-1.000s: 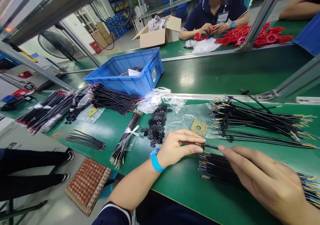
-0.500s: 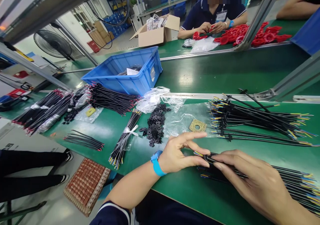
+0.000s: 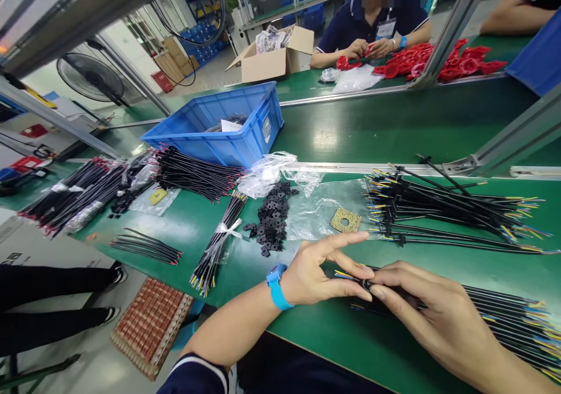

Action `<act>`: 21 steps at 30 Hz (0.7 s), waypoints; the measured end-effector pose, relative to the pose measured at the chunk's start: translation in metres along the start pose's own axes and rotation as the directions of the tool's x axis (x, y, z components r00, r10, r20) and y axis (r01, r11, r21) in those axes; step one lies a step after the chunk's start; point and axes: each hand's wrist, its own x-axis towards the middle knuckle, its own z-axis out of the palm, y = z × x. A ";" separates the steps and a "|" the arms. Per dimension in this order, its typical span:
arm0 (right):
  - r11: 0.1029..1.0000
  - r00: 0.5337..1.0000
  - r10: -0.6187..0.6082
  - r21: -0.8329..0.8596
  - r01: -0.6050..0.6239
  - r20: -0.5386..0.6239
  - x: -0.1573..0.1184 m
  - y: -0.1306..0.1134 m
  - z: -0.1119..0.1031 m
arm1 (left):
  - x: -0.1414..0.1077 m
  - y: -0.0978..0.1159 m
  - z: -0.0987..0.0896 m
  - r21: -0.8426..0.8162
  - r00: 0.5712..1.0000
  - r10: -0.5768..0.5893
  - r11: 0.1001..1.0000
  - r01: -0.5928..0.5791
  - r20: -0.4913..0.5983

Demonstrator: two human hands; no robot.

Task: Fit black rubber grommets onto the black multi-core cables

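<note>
Between my two hands is a black cable (image 3: pixel 345 275) with thin coloured wires at its left end. My left hand (image 3: pixel 307 274) pinches a small black rubber-like piece (image 3: pixel 366 284) around the cable, with thumb and middle finger; its index finger stretches out above. Close against it, my right hand (image 3: pixel 442 318) grips the cable between thumb and fingers, covering most of its length. Under and beyond the right hand lies a row of similar cables (image 3: pixel 504 306). Left of my hands is a pile of small black pieces (image 3: pixel 274 215).
A heap of cables with black pieces fitted (image 3: pixel 447 207) lies behind my right hand. A yellowish sponge (image 3: pixel 335 221) rests on a plastic bag (image 3: pixel 307 207). A tied cable bundle (image 3: pixel 219 242) and a blue bin (image 3: pixel 210 131) stand left. A co-worker (image 3: pixel 372 26) handles red parts (image 3: pixel 407 61) opposite.
Both hands have shifted slightly down, and my right fingertips have come a little left, closer to the left fingers. More of the coloured wire end shows on the left side of the black piece.
</note>
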 end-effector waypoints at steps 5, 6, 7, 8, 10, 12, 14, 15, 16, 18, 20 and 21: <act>1.000 1.000 -0.013 -0.004 0.013 -0.011 0.004 -0.001 0.002 | 0.001 0.001 0.002 0.020 1.000 0.015 1.000 -0.015 0.000; 1.000 1.000 -0.017 -0.009 0.017 -0.009 0.005 -0.002 0.002 | 0.002 0.001 0.003 0.028 0.999 0.053 0.998 -0.053 -0.002; 1.000 1.000 -0.023 -0.018 0.023 -0.008 0.005 -0.002 0.003 | 0.002 0.001 0.003 0.036 0.996 0.094 0.995 -0.094 -0.003; 0.999 0.999 -0.034 -0.036 0.034 -0.011 0.006 -0.003 0.003 | 0.003 0.001 0.003 0.042 0.991 0.136 0.990 -0.136 0.000; 0.989 0.996 -0.080 -0.123 0.077 -0.024 0.005 -0.001 -0.001 | 0.005 0.001 0.001 0.057 0.982 0.191 0.980 -0.191 0.005; 0.944 0.987 -0.154 -0.300 0.137 -0.036 0.004 0.006 -0.010 | 0.007 0.002 -0.004 0.088 0.979 0.205 0.975 -0.204 -0.006; 0.838 0.977 -0.211 -0.521 0.161 -0.038 0.002 0.022 -0.024 | 0.009 0.003 -0.012 0.126 0.973 0.217 0.970 -0.206 -0.076; 0.776 0.974 -0.223 -0.612 0.156 -0.033 0.001 0.033 -0.031 | 0.010 0.004 -0.016 0.146 0.963 0.233 0.966 -0.213 -0.135; 0.721 0.974 -0.224 -0.678 0.145 -0.030 0.000 0.045 -0.038 | 0.011 0.004 -0.020 0.166 0.946 0.254 0.961 -0.222 -0.203; 0.661 0.979 -0.201 -0.740 0.120 -0.021 -0.001 0.073 -0.048 | 0.012 0.005 -0.027 0.227 0.904 0.283 0.950 -0.216 -0.322; 0.631 0.985 -0.167 -0.772 0.079 -0.036 -0.003 0.097 -0.052 | 0.013 0.005 -0.032 0.303 0.878 0.287 0.937 -0.174 -0.384; 0.622 0.987 -0.152 -0.781 0.058 -0.048 -0.004 0.106 -0.052 | 0.013 0.006 -0.035 0.335 0.873 0.284 0.930 -0.150 -0.397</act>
